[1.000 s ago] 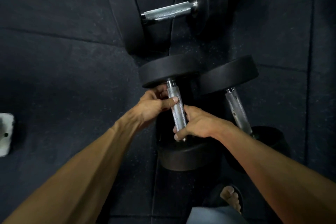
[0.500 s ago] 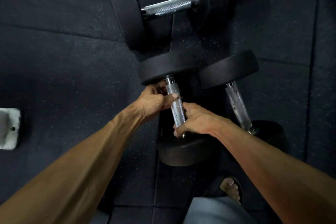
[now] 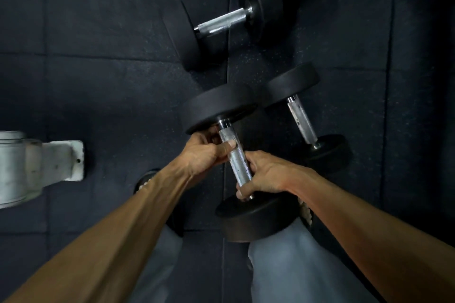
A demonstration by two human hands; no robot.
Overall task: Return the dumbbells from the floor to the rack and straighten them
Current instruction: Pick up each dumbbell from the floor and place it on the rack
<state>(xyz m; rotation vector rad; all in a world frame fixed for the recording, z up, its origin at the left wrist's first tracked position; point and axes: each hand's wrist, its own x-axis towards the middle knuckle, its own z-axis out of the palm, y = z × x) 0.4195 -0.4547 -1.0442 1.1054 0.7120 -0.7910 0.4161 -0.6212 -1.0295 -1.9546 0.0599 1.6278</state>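
Black rubber floor (image 3: 98, 32). Held dumbbell (image 3: 235, 160) between both hands, above the legs; two more dumbbells lie on the floor beyond, one just right (image 3: 301, 122), one farther off (image 3: 221, 23). Since a second ago the held one sits nearer the body, its near end over the trousers. Left hand (image 3: 205, 152) wraps the handle's upper end, right hand (image 3: 263, 174) the lower, fingers curled round.
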